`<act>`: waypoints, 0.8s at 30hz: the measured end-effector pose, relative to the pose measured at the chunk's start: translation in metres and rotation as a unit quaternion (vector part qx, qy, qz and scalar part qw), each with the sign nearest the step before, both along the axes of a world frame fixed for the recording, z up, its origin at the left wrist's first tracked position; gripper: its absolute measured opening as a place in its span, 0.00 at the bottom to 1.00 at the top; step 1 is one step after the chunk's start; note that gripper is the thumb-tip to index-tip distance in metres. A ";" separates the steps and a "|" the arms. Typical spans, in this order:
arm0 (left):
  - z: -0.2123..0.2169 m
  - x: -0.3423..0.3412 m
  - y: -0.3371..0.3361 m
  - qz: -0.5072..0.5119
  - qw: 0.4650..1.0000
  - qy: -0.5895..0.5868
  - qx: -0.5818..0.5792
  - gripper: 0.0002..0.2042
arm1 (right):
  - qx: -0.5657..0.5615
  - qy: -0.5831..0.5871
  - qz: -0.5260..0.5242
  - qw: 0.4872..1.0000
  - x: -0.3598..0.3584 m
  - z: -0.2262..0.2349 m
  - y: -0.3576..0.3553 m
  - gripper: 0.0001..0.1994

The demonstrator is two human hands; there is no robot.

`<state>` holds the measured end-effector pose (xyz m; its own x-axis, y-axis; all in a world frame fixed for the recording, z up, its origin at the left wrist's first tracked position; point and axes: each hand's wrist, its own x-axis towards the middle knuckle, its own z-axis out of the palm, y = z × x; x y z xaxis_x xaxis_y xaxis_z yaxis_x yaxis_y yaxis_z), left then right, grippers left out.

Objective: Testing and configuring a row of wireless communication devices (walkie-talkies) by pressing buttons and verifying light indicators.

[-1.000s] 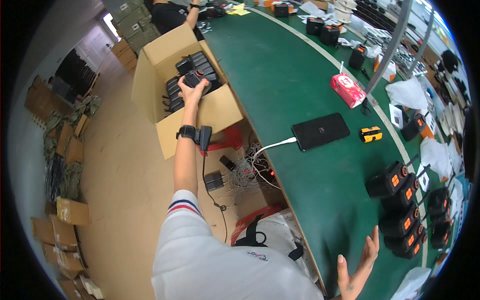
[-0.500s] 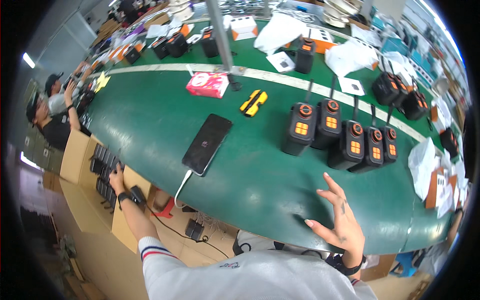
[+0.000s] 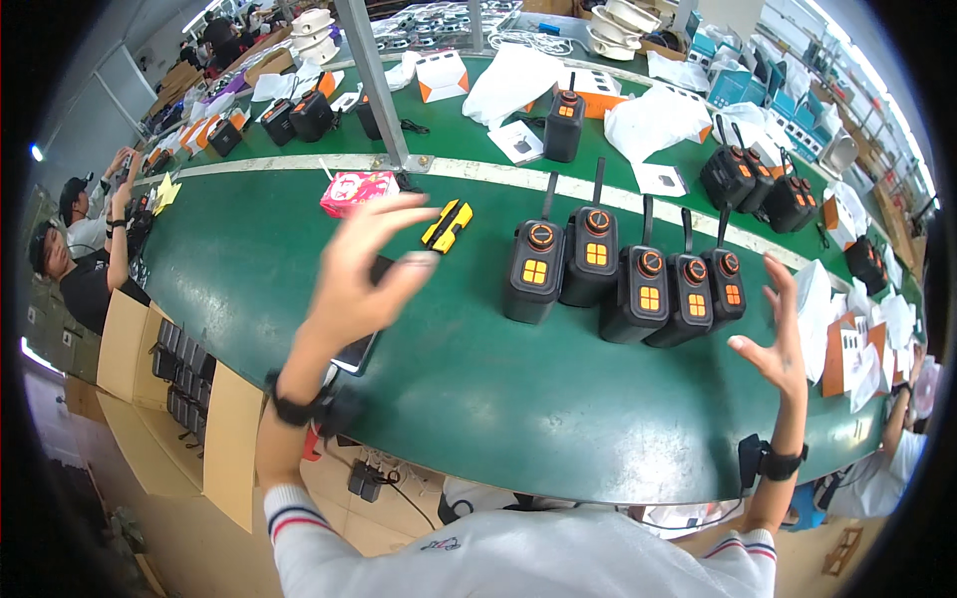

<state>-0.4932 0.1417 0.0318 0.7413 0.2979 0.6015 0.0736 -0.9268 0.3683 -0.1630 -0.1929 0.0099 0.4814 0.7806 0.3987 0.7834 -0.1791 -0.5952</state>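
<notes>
Green table [image 3: 538,419]: 5 black devices [image 3: 630,284], long axes vertical, buttons [image 3: 534,272] nearside; hands [image 3: 359,289] [image 3: 783,359] spread, empty.

The left hand [image 3: 361,279] is blurred at the fingers and hides most of the phone [image 3: 356,352] from view. Of the five standing black devices [image 3: 638,296], the rightmost is partly concealed by its neighbour. Units [image 3: 184,371] inside the carton [image 3: 233,429] are too small to identify; the shirt [image 3: 518,560] is cut off by the lower edge.

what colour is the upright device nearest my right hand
The device is black with orange accents, in head view.
</notes>
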 end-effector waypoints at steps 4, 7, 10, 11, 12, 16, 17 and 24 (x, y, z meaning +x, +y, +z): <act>-0.010 0.099 0.016 -0.176 0.974 0.084 -0.112 0.20 | 0.083 0.227 0.134 0.961 0.026 -0.036 0.032 0.51; -0.038 0.156 0.035 -0.298 0.885 0.147 -0.324 0.20 | 0.142 0.342 0.084 0.925 0.027 -0.046 0.058 0.38; -0.042 0.159 0.023 -0.305 0.852 0.161 -0.394 0.19 | 0.157 0.397 0.106 0.898 0.013 -0.044 0.067 0.28; -0.043 0.156 0.023 -0.300 0.859 0.146 -0.388 0.19 | 0.155 0.421 0.088 0.890 0.008 -0.045 0.069 0.25; -0.044 0.151 0.021 -0.284 0.861 0.148 -0.394 0.18 | 0.171 0.417 0.087 0.889 0.003 -0.045 0.069 0.23; -0.042 0.126 0.014 -0.287 0.851 0.159 -0.409 0.16 | 0.173 0.411 0.073 0.892 -0.015 -0.048 0.067 0.22; -0.043 0.123 0.013 -0.294 0.861 0.154 -0.386 0.17 | 0.168 0.414 0.077 0.891 -0.020 -0.047 0.065 0.22; -0.037 0.095 0.017 -0.280 0.847 0.175 -0.418 0.17 | 0.132 0.377 0.071 0.914 -0.049 -0.039 0.056 0.23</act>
